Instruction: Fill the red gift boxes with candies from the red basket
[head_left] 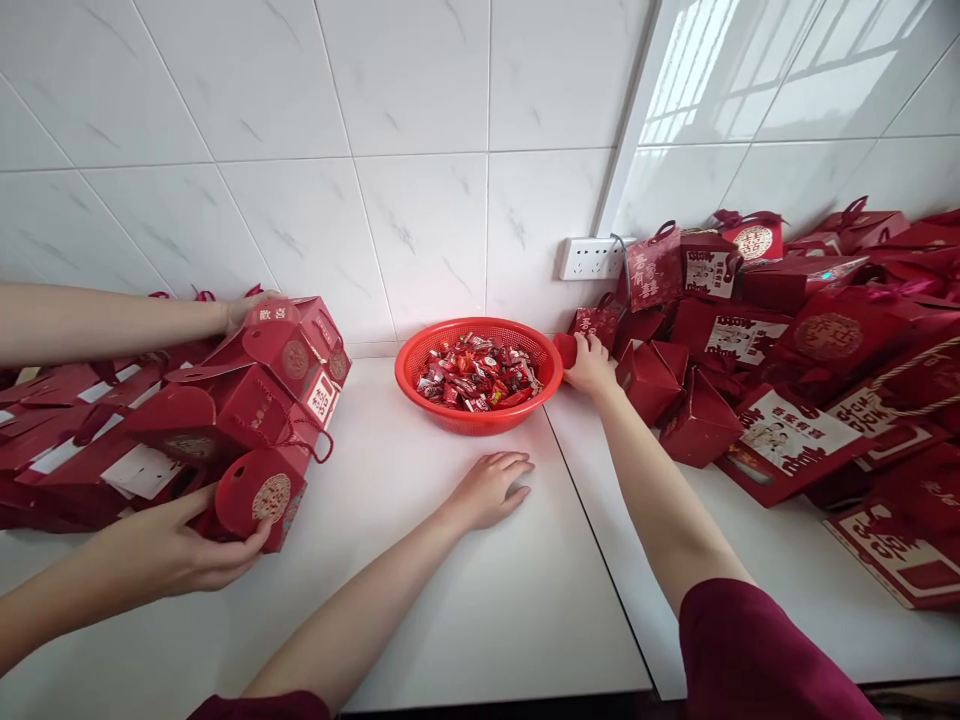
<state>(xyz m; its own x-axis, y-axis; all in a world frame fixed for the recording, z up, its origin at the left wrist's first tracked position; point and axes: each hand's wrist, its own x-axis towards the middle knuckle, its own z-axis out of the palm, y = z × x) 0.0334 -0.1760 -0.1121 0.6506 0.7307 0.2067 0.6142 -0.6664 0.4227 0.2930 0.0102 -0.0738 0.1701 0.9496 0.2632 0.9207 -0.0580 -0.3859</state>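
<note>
My left hand point(491, 490) rests on the white tabletop with its fingers loosely apart and nothing in it. Just beyond it stands a round red plastic basket point(480, 425), filled with wrapped candies point(480, 372) in mostly red wrappers. At the basket's right side, my right hand point(589, 368) has its fingers around a small red box point(565, 350). My palm hides part of that box. Right beside this hand begins a heap of red gift boxes point(651, 380), some with ribbon loops.
At the left, a co-worker's two hands, one near point(202, 550) and one far point(251, 305), hold a cluster of red gift boxes point(225, 405). A power strip point(592, 259) is on the tiled wall behind. A dark seam point(600, 560) crosses the white table point(450, 620).
</note>
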